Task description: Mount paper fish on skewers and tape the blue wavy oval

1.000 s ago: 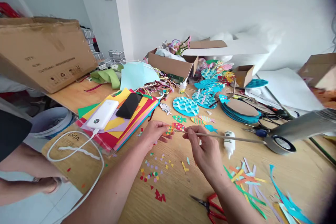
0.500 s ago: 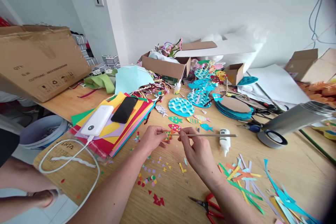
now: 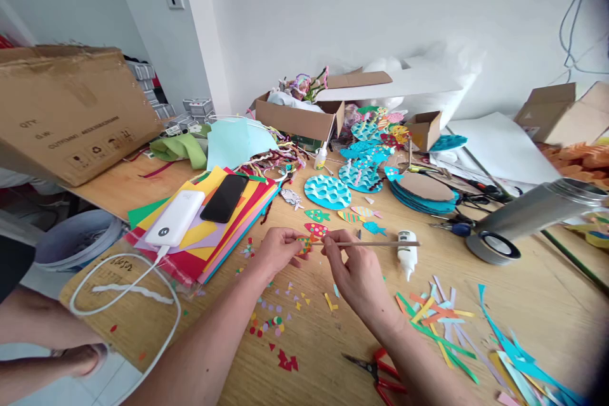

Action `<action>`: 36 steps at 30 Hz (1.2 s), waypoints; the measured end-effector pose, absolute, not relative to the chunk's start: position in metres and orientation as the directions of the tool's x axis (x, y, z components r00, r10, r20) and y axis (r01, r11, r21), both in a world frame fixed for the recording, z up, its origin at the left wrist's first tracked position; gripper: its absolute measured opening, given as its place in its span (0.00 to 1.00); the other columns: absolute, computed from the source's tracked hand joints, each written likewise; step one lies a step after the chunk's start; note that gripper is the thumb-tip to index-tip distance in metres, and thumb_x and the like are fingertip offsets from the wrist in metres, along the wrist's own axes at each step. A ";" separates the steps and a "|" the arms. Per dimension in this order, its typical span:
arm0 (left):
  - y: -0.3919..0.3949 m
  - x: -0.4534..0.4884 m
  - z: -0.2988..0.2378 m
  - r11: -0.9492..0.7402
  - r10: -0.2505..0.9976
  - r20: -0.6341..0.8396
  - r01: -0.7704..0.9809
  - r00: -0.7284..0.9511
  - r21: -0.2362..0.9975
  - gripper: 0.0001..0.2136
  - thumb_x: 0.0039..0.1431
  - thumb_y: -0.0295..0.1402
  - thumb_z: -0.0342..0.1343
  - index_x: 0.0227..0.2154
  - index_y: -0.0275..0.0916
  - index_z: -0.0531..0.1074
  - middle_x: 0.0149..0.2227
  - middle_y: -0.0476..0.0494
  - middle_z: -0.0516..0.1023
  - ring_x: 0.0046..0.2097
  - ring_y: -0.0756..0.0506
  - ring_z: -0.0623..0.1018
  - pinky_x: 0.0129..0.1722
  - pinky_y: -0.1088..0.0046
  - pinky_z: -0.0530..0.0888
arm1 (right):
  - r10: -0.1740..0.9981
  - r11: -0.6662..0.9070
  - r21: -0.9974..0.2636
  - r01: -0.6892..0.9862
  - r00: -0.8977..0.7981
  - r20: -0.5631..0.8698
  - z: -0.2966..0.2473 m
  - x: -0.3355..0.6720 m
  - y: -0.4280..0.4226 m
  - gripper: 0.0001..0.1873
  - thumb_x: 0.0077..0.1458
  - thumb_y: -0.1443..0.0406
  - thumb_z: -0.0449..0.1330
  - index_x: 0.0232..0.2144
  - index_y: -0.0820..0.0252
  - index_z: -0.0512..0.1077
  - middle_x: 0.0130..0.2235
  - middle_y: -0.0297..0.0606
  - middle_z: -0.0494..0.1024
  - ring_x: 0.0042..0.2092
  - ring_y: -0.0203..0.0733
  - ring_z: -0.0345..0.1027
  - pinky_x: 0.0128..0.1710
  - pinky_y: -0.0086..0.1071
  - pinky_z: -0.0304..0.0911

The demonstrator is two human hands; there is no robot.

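Observation:
My left hand (image 3: 280, 248) pinches a small orange paper fish (image 3: 304, 243) with a coloured pattern on it. Between the fingers of my right hand (image 3: 354, 269) is a thin wooden stick (image 3: 380, 243), lying level, its left tip at the fish. Just beyond my hands lie a red dotted paper fish (image 3: 316, 229), a green one (image 3: 317, 216), a striped one (image 3: 351, 217) and a blue one (image 3: 374, 228). A white glue bottle (image 3: 406, 254) lies to the right of my right hand. Small paper dots and triangles (image 3: 271, 325) are scattered nearer to me.
Red-handled scissors (image 3: 380, 371) lie by my right forearm, with cut paper strips (image 3: 442, 317) further right. On the left, a phone (image 3: 225, 198) and a white power bank (image 3: 175, 219) rest on coloured paper. A metal flask (image 3: 537, 212) lies at the right. Someone's leg (image 3: 42, 323) shows at left.
The stick's right end has shifted slightly left, while both hands keep nearly the same place. The whole view has moved very slightly.

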State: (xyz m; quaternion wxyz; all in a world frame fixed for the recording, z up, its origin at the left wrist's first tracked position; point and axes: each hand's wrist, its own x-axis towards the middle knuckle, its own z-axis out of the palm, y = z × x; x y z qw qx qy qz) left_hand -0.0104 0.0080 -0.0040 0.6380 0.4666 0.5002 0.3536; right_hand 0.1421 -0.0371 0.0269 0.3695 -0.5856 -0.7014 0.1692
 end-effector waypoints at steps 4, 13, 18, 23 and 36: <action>0.008 -0.010 -0.002 0.319 0.915 -0.316 0.030 0.252 0.947 0.08 0.53 0.27 0.56 0.34 0.31 0.76 0.33 0.37 0.81 0.30 0.48 0.79 0.22 0.79 0.72 | 0.946 0.255 -0.672 0.695 -0.036 0.322 0.026 0.142 -0.037 0.13 0.61 0.61 0.48 0.31 0.58 0.69 0.32 0.39 0.78 0.33 0.41 0.71 0.29 0.29 0.59; 0.007 -0.010 -0.001 0.318 0.912 -0.315 0.031 0.264 0.947 0.08 0.52 0.27 0.56 0.35 0.31 0.76 0.32 0.38 0.80 0.30 0.48 0.79 0.23 0.79 0.72 | 0.947 0.254 -0.672 0.696 -0.037 0.320 0.025 0.142 -0.037 0.13 0.61 0.61 0.48 0.31 0.58 0.69 0.32 0.38 0.78 0.32 0.41 0.71 0.29 0.30 0.59; 0.007 -0.010 0.000 0.329 0.912 -0.323 0.020 0.254 0.944 0.08 0.52 0.26 0.56 0.35 0.31 0.76 0.31 0.39 0.80 0.28 0.49 0.79 0.23 0.78 0.73 | 0.947 0.257 -0.672 0.695 -0.041 0.319 0.025 0.141 -0.037 0.13 0.61 0.61 0.48 0.30 0.58 0.69 0.32 0.39 0.78 0.32 0.41 0.71 0.28 0.29 0.58; 0.007 -0.010 0.000 0.342 0.908 -0.333 0.006 0.254 0.940 0.08 0.51 0.25 0.56 0.34 0.31 0.76 0.32 0.39 0.81 0.27 0.49 0.79 0.24 0.78 0.73 | 0.945 0.264 -0.669 0.694 -0.046 0.325 0.025 0.141 -0.037 0.13 0.61 0.61 0.48 0.31 0.58 0.69 0.32 0.38 0.77 0.32 0.41 0.71 0.28 0.29 0.58; 0.007 -0.011 0.000 0.370 0.900 -0.347 -0.039 0.262 0.928 0.07 0.50 0.26 0.58 0.33 0.31 0.75 0.30 0.39 0.81 0.26 0.49 0.79 0.23 0.78 0.72 | 0.951 0.242 -0.688 0.684 -0.027 0.307 0.026 0.141 -0.037 0.14 0.61 0.60 0.48 0.30 0.59 0.69 0.31 0.38 0.77 0.32 0.41 0.71 0.27 0.29 0.57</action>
